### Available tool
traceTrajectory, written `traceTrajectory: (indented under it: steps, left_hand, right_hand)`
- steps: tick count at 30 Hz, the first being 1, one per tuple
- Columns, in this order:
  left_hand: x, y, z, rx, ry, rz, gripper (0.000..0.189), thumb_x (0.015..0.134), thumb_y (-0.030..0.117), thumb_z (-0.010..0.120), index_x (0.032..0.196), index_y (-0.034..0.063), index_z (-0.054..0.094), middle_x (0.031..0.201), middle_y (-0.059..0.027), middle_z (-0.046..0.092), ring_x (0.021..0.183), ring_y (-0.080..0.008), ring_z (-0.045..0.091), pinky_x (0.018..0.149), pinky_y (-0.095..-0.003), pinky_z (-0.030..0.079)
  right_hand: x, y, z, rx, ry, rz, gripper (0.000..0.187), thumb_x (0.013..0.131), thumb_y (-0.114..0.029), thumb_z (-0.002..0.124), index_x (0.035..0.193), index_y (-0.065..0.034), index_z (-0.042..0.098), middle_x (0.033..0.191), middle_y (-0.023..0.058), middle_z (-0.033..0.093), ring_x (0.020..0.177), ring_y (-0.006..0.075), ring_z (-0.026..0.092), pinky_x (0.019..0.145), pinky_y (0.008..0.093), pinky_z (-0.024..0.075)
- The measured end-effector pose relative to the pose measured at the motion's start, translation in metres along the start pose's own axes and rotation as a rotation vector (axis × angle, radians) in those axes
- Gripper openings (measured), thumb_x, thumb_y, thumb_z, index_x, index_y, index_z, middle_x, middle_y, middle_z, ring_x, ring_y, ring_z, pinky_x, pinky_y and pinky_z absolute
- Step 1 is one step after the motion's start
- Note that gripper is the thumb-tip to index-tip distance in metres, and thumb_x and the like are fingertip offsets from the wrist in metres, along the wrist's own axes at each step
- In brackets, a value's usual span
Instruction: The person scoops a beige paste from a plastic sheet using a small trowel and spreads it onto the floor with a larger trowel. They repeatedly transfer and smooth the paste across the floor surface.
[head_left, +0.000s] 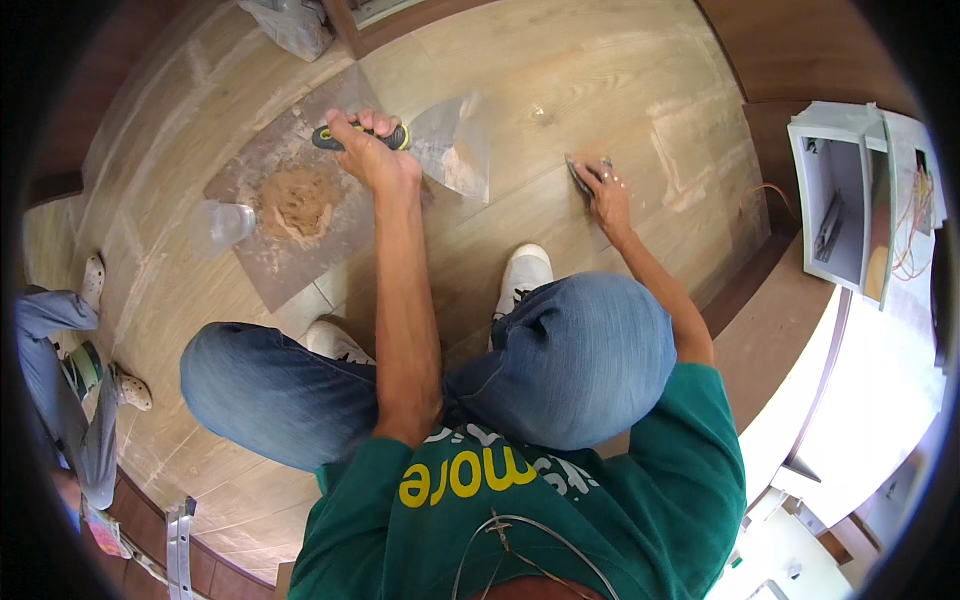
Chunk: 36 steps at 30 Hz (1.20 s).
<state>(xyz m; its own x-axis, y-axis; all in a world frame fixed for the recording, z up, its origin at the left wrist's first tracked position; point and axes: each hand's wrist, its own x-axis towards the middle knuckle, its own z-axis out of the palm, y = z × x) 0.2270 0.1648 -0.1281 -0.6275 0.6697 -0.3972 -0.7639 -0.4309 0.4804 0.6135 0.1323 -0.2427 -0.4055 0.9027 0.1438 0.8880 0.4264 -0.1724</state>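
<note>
My left hand (375, 154) grips the black and yellow handle of a wide putty knife (448, 146), its blade pointing right and carrying some tan compound. Under and left of that hand, a brown flat board (274, 274) on the floor bears a mound of tan powder or paste (298, 202). A clear plastic cup (229, 223) lies at the board's left part. My right hand (609, 196) is low at the wood-look floor (540, 180), holding a smaller dark-edged scraper (577, 176) whose blade is mostly covered by the fingers. Compound is smeared around its tip.
Tan filler marks the floor joints (675, 176) at right. A plastic bag (289, 26) lies at the upper left. Another person (64, 375) in grey trousers is at the far left. A white cabinet box (836, 202) with loose wires stands right; a metal ladder part (178, 551) shows lower left.
</note>
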Motion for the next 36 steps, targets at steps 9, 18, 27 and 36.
traceTrajectory:
  steps: [9, 18, 27, 36]
  left_hand:
    - [0.002, 0.016, -0.001, -0.005, 0.007, 0.012, 0.029, 0.097, 0.035, 0.059, 0.086, 0.0134, 0.043, 0.069, -0.0001, 0.044, 0.055, -0.0103, 0.041, 0.050, -0.0242, 0.037]
    - [0.002, 0.014, 0.007, -0.084, 0.022, -0.029, 0.029, 0.099, 0.034, 0.057, 0.082, 0.0150, 0.044, 0.067, 0.0015, 0.044, 0.055, -0.0098, 0.041, 0.051, -0.0252, 0.036]
    - [-0.004, 0.015, 0.024, -0.304, 0.090, 0.017, 0.032, 0.104, 0.040, 0.047, 0.081, 0.0173, 0.049, 0.068, 0.0022, 0.047, 0.061, -0.0110, 0.045, 0.057, -0.0285, 0.040]
    - [-0.053, 0.177, 0.109, -0.517, -0.154, 0.230, 0.032, 0.097, 0.039, 0.061, 0.085, 0.0134, 0.046, 0.065, 0.0026, 0.043, 0.053, -0.0081, 0.040, 0.048, -0.0242, 0.034]
  right_hand:
    - [0.033, 0.025, -0.028, 0.034, -0.103, 0.297, 0.050, 0.083, 0.001, 0.050, 0.125, -0.0222, 0.066, 0.114, 0.0121, 0.066, 0.104, 0.0355, 0.061, 0.086, 0.0436, 0.0514]
    - [0.028, -0.030, -0.050, 0.430, -0.252, 0.226, 0.040, 0.093, -0.002, 0.048, 0.125, -0.0178, 0.066, 0.115, 0.0161, 0.067, 0.103, 0.0317, 0.063, 0.090, 0.0373, 0.0499]
    - [0.119, -0.186, -0.149, 0.481, 0.399, -0.406, 0.044, 0.083, 0.014, 0.050, 0.121, -0.0022, 0.066, 0.126, 0.0182, 0.062, 0.121, 0.0357, 0.056, 0.106, 0.0449, 0.0416]
    - [0.189, -0.211, -0.129, 0.501, 0.444, -0.655, 0.035, 0.090, 0.013, 0.052, 0.119, -0.0010, 0.066, 0.123, 0.0164, 0.060, 0.113, 0.0336, 0.058, 0.100, 0.0419, 0.0456]
